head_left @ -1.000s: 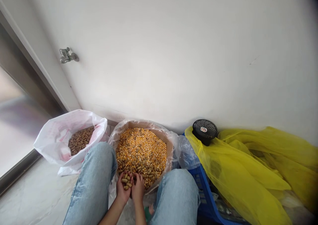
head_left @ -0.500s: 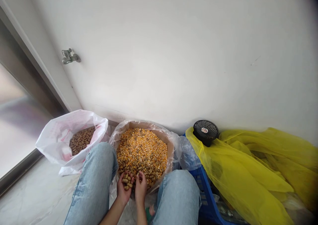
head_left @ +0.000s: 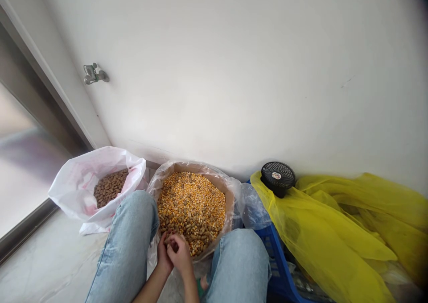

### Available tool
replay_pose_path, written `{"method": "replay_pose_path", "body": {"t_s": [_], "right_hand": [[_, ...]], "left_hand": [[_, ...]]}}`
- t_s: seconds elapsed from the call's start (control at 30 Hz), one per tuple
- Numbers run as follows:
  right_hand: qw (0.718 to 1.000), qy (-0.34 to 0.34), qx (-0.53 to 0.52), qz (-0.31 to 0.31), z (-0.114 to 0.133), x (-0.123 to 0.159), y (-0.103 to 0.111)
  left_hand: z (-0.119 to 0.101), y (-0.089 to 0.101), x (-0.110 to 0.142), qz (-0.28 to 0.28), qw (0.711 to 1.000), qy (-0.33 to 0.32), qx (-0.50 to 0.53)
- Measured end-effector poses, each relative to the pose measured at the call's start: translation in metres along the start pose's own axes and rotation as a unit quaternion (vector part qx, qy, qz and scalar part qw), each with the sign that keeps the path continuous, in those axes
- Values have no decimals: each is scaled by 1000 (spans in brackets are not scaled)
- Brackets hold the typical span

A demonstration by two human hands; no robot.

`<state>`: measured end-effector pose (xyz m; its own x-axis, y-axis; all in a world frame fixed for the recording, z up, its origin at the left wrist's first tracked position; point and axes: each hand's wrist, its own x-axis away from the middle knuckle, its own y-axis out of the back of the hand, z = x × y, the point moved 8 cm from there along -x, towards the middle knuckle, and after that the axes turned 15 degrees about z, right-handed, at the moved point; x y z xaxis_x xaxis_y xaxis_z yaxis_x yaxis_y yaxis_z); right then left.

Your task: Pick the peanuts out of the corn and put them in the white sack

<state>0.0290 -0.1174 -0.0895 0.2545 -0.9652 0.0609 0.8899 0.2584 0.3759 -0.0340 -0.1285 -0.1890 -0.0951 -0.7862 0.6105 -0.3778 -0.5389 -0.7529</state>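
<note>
Okay:
1. L hand (head_left: 163, 255) and R hand (head_left: 180, 255) meet low over the near edge of the grain, R lapped over L, fingers curled in.
2. Grip: both hands half-closed in a loose cupped hold, w/ a few brown pods (head_left: 170, 245) caught btwn them. Mostly hidden, so can't tell how many.
3. Pods look like peanuts in shell. More lie mixed w/ yellow corn kernels (head_left: 192, 200) in a brown box (head_left: 220, 191) lined w/ a clear plastic liner (head_left: 160, 180), right by the hands.
4. Handling, my read: pods light, dry, a bit brittle, so pinch them by the long sides w/ fingertips, no hard squeeze. Kernels small, hard, slippery; they'll likely run out through the fingers.
5. Nearby: white plastic bag (head_left: 75, 191) of similar pods just left of the box, beside the L knee of the blue jeans (head_left: 127, 231). To the right, black fan (head_left: 277, 178) on a yellow plastic sheet (head_left: 334, 227), blue crate (head_left: 279, 267) below.
</note>
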Motion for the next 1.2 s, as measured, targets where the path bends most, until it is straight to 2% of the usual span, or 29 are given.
{"method": "replay_pose_path", "body": {"t_s": [0.17, 0.27, 0.37, 0.43, 0.5, 0.53, 0.6, 0.73, 1.0, 1.2], "right_hand": [[1000, 4, 7, 8, 3, 0, -2], [999, -1, -44, -9, -5, -1, 0], [989, -40, -98, -105, -31, 2, 15], [973, -76, -88, -200, -54, 10, 29], [961, -101, -47, -255, -71, 16, 35], [960, -110, -25, -255, -78, 17, 33], [968, -121, 16, -219, -87, 16, 24], [979, -120, 55, -155, -88, 12, 5], [979, -120, 64, -152, -78, 12, 8], [973, -127, 38, -187, -79, 15, 13]], "left_hand": [[1, -2, 0, -1, 1000, 2, 30], [0, -2, 3, -16, 1000, -5, 17], [0, -1, 5, -26, 999, -7, 18], [1, -2, 5, -20, 999, -4, 28], [2, -2, 4, -15, 999, -5, 31], [1, -2, 4, -12, 999, -8, 30], [1, -3, 3, -4, 999, -10, 35], [3, -2, 3, -4, 998, -8, 59], [2, -1, 2, -4, 998, -14, 55], [1, -5, 5, 1, 999, -8, 54]]}}
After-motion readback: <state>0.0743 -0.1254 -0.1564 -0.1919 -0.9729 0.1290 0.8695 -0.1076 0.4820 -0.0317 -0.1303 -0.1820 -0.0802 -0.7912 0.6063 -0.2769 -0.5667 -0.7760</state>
